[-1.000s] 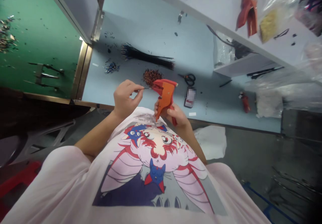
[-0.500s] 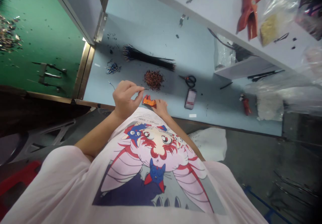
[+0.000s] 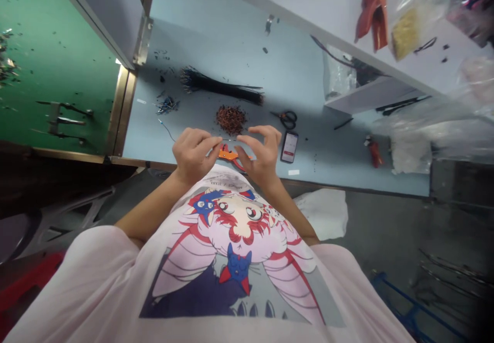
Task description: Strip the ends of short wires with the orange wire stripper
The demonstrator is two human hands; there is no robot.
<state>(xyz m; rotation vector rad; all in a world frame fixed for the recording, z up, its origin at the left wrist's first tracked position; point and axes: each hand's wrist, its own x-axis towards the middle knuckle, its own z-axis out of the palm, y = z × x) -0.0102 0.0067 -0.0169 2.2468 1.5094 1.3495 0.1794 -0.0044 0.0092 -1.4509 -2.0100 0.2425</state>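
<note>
Wire I pinch point(image 3: 230, 140): dark, matt plastic-looking sheath, shiny metal at its bare end
Orange hand tool at my near table edge point(image 3: 228, 155): smooth, glossy, like hard plastic or painted metal
Table point(image 3: 216, 37): smooth matt top
Strip along its left edge point(image 3: 120, 104): metal with a dull shine
Cable bundle point(image 3: 227, 87): matt black, plastic-looking
Offcuts point(image 3: 230, 120): rough, coppery heap
Scissors point(image 3: 288, 120): 2 smooth black handles, plastic by their look
Phone near the front edge point(image 3: 289, 146): smooth, glassy screen
Bags over the right end point(image 3: 459, 134): clear, crinkled, glossy plastic
My shirt point(image 3: 241, 327): soft matt cloth
</note>
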